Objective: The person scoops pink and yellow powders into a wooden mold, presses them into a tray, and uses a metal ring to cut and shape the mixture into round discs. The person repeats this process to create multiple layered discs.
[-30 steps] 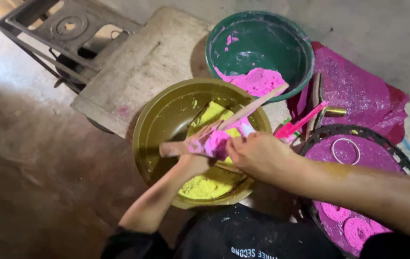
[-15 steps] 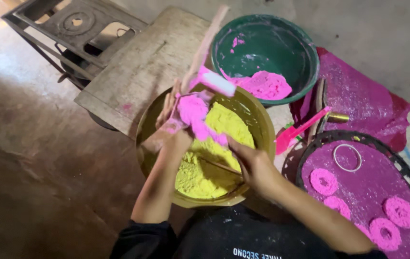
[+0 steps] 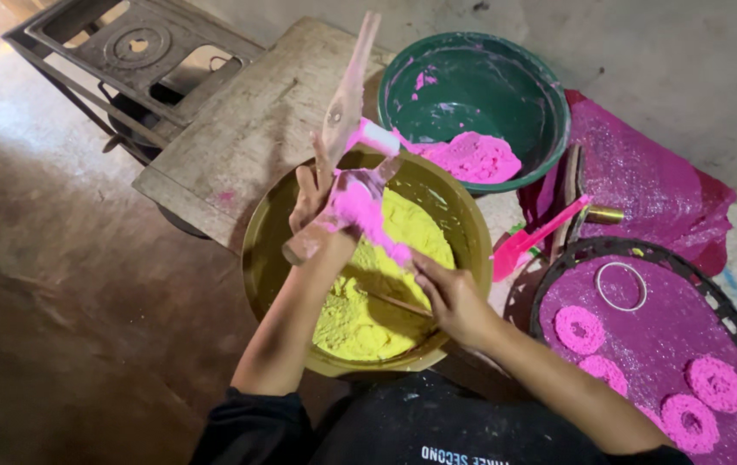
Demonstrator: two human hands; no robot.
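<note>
Bright pink dough (image 3: 360,207) coats a pale wooden press (image 3: 347,103), above yellow dough (image 3: 368,301) in an olive-gold bowl (image 3: 256,258). A dark green bowl (image 3: 541,112) holds more pink dough beside a magenta cloth (image 3: 661,181). Pink rings (image 3: 579,329) dot a magenta-lined black tray (image 3: 730,319). The wooden surface (image 3: 239,138) is grey-brown.

One head-worn view looks steeply down from close above the person's lap. The yellow bowl (image 3: 265,258) fills the centre of the frame, the green bowl (image 3: 549,112) sits upper right, and the floor runs off to the left.
</note>
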